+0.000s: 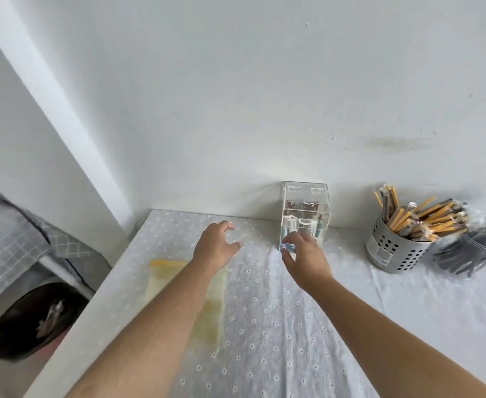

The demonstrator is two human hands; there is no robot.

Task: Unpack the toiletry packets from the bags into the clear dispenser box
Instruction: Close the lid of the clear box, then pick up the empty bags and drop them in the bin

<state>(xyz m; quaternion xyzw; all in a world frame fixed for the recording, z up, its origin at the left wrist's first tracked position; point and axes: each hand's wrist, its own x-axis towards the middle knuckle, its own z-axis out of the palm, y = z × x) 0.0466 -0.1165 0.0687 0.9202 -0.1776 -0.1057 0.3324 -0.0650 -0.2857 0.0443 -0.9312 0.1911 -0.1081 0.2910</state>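
The clear dispenser box (pixel 305 206) stands against the wall at the back of the table, with several white and brown packets inside. My right hand (pixel 305 258) is just in front of its lower opening and pinches a small blue and white packet (pixel 288 247). My left hand (pixel 217 245) hovers over the cloth to the left of the box, fingers loosely curled and holding nothing. A flat yellowish translucent bag (pixel 184 285) lies on the cloth, partly hidden under my left forearm.
A white eyelet tablecloth (pixel 293 326) covers the table. A perforated metal holder (pixel 391 248) full of wrapped yellow-handled items stands at the right, with a container of dark items (pixel 477 248) beside it. A dark bin (pixel 32 320) sits on the floor at the left.
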